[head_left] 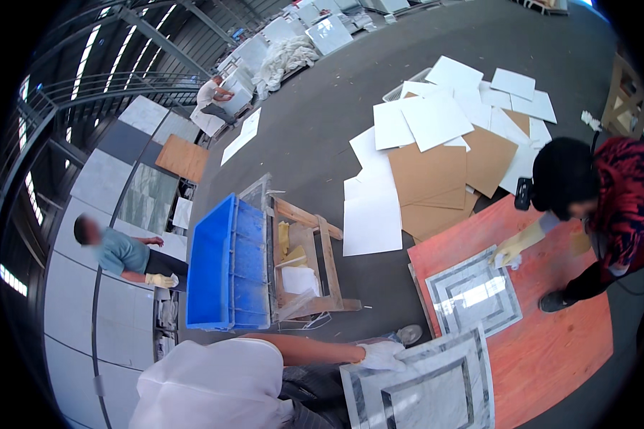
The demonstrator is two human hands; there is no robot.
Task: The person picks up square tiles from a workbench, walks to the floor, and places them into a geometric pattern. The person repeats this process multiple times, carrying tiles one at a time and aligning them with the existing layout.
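Note:
My left hand [383, 355], in a white glove, reaches in from the lower edge and grips the top left corner of a marble panel [423, 343]. The panel is grey-white with nested dark square bands, and it is tilted up. My right hand is out of view. Beyond it, a similar marble panel [504, 314] lies flat on a reddish wooden board [565, 343]. A co-worker's yellow-gloved hand [508, 252] presses a white cloth [506, 263] at that panel's far edge.
A blue tub [211, 264] stands at left beside a wooden frame [329, 264]. White sheets [436, 118] and brown cardboard [426, 175] lie piled ahead. The co-worker [622, 193] bends over the board at right. Another person [125, 250] stands left by large floor slabs [68, 300].

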